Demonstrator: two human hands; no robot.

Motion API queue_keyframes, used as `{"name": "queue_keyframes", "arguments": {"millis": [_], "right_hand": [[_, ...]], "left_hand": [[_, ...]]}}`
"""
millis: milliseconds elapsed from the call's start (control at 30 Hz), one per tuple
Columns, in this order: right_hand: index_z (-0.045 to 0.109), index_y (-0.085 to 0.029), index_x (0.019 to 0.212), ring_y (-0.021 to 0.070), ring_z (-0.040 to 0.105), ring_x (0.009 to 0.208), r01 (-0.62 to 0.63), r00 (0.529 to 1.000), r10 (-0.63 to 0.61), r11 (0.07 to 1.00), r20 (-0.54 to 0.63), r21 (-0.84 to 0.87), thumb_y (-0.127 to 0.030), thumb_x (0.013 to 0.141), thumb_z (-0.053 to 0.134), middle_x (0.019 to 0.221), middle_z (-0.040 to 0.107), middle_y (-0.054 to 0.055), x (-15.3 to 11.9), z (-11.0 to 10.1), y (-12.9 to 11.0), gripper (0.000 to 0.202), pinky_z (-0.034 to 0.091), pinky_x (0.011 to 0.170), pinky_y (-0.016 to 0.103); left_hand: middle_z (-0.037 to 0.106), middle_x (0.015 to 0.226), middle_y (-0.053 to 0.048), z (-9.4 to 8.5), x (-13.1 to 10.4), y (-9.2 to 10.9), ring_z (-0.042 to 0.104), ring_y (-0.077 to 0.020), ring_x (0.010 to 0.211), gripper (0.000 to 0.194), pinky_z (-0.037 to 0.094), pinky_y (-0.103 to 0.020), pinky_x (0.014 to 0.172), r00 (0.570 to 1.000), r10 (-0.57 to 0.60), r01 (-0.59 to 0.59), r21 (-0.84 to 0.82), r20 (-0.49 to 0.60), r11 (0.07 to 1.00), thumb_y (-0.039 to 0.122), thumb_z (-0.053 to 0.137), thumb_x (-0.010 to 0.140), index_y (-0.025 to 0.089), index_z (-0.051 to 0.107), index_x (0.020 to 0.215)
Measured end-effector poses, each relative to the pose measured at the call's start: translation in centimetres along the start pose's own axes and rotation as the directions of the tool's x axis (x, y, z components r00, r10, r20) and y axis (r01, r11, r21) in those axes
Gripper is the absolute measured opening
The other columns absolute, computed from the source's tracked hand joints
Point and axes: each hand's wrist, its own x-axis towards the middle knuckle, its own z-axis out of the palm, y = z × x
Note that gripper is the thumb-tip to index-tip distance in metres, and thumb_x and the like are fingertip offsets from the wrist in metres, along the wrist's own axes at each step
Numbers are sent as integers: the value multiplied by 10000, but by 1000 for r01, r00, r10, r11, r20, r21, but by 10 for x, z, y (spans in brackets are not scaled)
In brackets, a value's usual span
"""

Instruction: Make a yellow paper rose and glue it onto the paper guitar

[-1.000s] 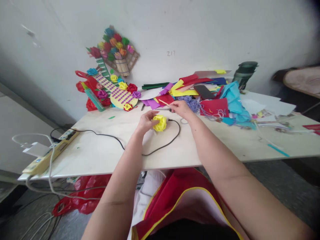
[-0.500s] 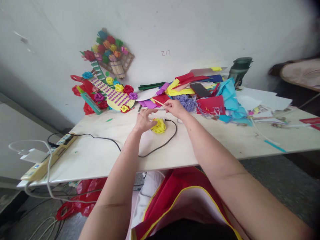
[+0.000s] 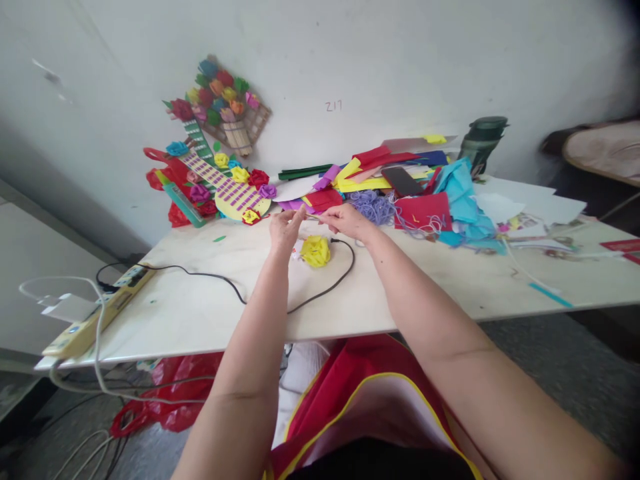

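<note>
Both hands are raised over the middle of the table, with a thin pale stick (image 3: 313, 217) running between them. My right hand (image 3: 346, 221) pinches one end of the stick. My left hand (image 3: 286, 227) has thumb and fingers closed at the other end; the grip itself is small in view. Just below them on the table lies a yellow crepe-paper flower (image 3: 316, 251). A small white piece with a red mark (image 3: 297, 251) shows beside the flower, partly behind my left wrist. A black cord (image 3: 345, 280) curves round the flower, its end close to it.
Along the wall lie colored paper strips (image 3: 360, 175), a phone (image 3: 401, 181), purple yarn (image 3: 371, 205) and a dark bottle (image 3: 481, 147). Left are a flower-trimmed paper guitar (image 3: 240, 197) and a green glue bottle (image 3: 184, 203). A power strip (image 3: 107, 310) sits at the left edge.
My left hand has moved up from beside the yellow flower and closed at the stick's free end. The stick has swung lower and flatter between both hands.
</note>
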Motion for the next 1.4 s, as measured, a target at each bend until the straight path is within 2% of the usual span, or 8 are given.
{"name": "queue_keyframes", "arguments": {"millis": [167, 333, 567, 800, 1000, 1133, 1233, 1400], "right_hand": [[681, -92, 765, 52, 381, 469, -32, 996, 21, 991, 87, 128, -322, 788, 598, 499, 525, -29, -3, 1, -5, 246, 290, 481, 200], [704, -90, 867, 31, 301, 428, -192, 973, 145, 940, 179, 283, -171, 764, 601, 526, 556, -22, -6, -1, -10, 167, 194, 415, 195], [709, -122, 962, 28, 333, 447, -205, 948, 70, 881, 311, 426, -93, 708, 584, 631, 603, -16, -9, -6, -10, 284, 227, 399, 178], [700, -121, 873, 27, 286, 410, -237, 961, 172, 914, 215, 330, -162, 742, 621, 542, 559, -31, -7, -2, -16, 158, 181, 400, 188], [626, -119, 581, 58, 394, 476, -69, 997, 66, 995, 34, 76, -328, 748, 654, 494, 530, -19, -2, 11, -13, 269, 304, 486, 210], [722, -100, 776, 50, 382, 497, -31, 993, 22, 997, 117, 75, -233, 760, 586, 595, 586, -17, -4, 10, -14, 191, 313, 513, 213], [726, -117, 974, 38, 359, 487, -97, 971, 52, 978, 234, 186, -154, 741, 571, 677, 617, -11, -7, 5, -16, 282, 298, 485, 202], [720, -117, 966, 27, 349, 454, -192, 965, 132, 943, 226, 270, -109, 736, 605, 630, 616, -13, -7, 5, -16, 257, 275, 444, 179]], "left_hand": [[382, 438, 31, 3, -8, -1, 366, -105, 492, 402, 266, -263, 513, 998, -66, 62, -161, -16, 985, 527, 661, 735, 174, 635, 545], [471, 504, 7, 5, -10, -3, 400, -107, 524, 420, 286, -263, 529, 996, -87, 93, -258, 33, 962, 551, 673, 715, 169, 625, 547], [609, 644, -30, 7, -10, -7, 515, -137, 647, 395, 367, -265, 617, 996, -64, 83, -320, 70, 944, 532, 654, 727, 171, 624, 569], [587, 578, -25, 6, -12, -2, 510, -135, 602, 417, 376, -266, 590, 995, -83, 94, -276, 51, 957, 548, 645, 734, 177, 614, 548], [581, 553, -15, 8, -15, -2, 488, -113, 553, 410, 378, -259, 567, 996, -84, 87, -312, 24, 946, 513, 663, 733, 172, 601, 513], [562, 529, -6, 6, -15, -6, 479, -114, 566, 400, 390, -256, 604, 995, -99, 87, -275, -32, 957, 490, 653, 743, 174, 606, 501], [558, 520, -3, 5, -15, -8, 476, -116, 571, 396, 398, -258, 630, 991, -117, 95, -271, -67, 958, 481, 653, 742, 177, 601, 493], [564, 520, -2, 6, -15, -9, 476, -115, 565, 382, 394, -257, 621, 988, -130, 103, -278, -82, 955, 478, 652, 742, 178, 615, 508]]}}
